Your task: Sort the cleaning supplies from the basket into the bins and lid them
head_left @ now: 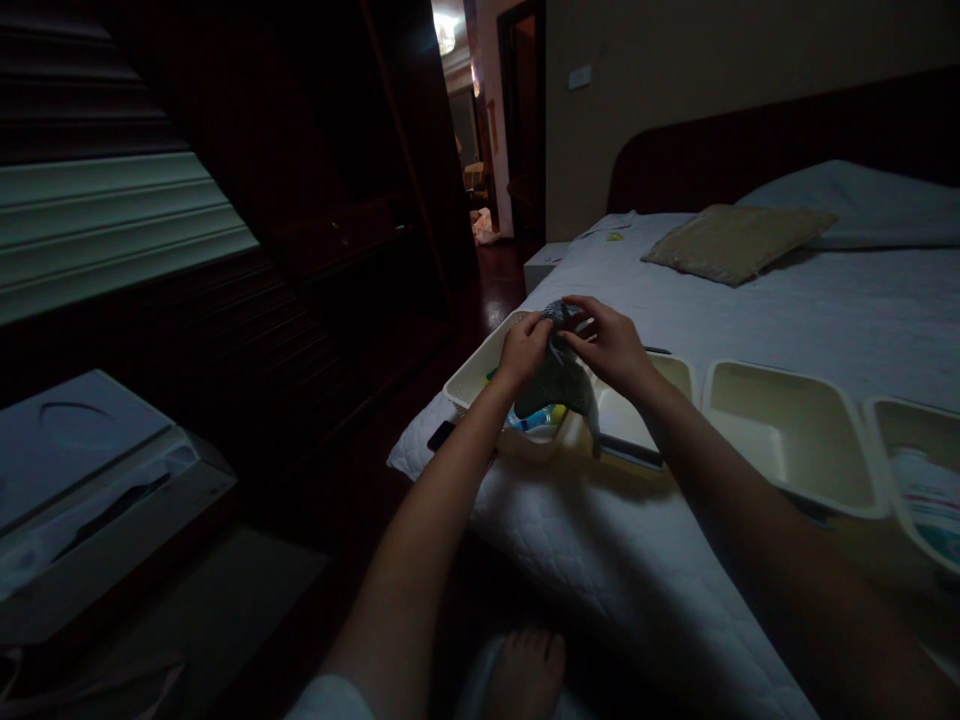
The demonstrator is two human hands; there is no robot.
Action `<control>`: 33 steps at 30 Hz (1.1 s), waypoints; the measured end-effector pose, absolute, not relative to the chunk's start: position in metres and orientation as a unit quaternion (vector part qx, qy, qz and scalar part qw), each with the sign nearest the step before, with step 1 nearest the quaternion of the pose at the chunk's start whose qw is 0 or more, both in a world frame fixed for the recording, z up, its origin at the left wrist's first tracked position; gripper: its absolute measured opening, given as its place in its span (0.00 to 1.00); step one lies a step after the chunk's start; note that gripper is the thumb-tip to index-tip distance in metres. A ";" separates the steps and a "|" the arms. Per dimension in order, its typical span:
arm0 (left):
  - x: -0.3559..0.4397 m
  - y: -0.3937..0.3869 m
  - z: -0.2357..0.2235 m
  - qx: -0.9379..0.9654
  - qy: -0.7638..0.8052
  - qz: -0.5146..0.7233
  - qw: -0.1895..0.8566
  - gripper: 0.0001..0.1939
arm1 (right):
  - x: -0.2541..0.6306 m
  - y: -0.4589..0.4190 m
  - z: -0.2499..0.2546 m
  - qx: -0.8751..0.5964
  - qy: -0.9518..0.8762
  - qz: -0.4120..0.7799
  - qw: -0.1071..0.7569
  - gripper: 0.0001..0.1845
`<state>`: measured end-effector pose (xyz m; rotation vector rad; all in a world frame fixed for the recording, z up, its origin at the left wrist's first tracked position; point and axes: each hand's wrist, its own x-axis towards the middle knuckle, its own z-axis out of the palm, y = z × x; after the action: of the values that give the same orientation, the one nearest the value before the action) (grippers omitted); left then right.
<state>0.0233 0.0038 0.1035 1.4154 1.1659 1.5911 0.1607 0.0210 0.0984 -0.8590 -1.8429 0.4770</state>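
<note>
My left hand pinches the bunched top of a thin, dark, see-through piece of material. From the other side, my right hand has its thumb and fingers bent at the same bunched part. The lower part of the material hangs loose over the cream basket; whether it is plastic or fabric, I cannot tell. A blue item with yellow beside it shows inside that basket. Beneath my right wrist is a second cream bin with a pale, dark-edged flat thing at its front.
More cream bins line the bed to the right, the last with a white bottle. A black flat object lies by the basket. A tan pillow lies farther back; a white box stands left. My bare foot shows below.
</note>
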 end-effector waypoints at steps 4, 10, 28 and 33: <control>0.012 0.010 0.103 0.480 0.425 0.677 0.361 0.12 | 0.167 0.025 0.099 -0.383 -0.738 0.216 0.513 0.27; 0.004 0.009 0.115 0.343 0.346 0.729 0.480 0.09 | 0.169 0.030 0.093 -0.401 -0.672 0.328 0.529 0.38; -0.005 0.014 0.102 0.482 0.459 0.686 0.294 0.04 | 0.175 0.031 0.108 -0.370 -0.626 0.268 0.631 0.13; -0.005 0.013 0.106 0.482 0.472 0.691 0.261 0.05 | 0.174 0.027 0.110 -0.374 -0.648 0.248 0.616 0.20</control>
<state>-0.0048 0.0132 0.1057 1.3038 1.2769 1.8701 0.1737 0.0274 0.1097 -0.8622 -1.4916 0.5712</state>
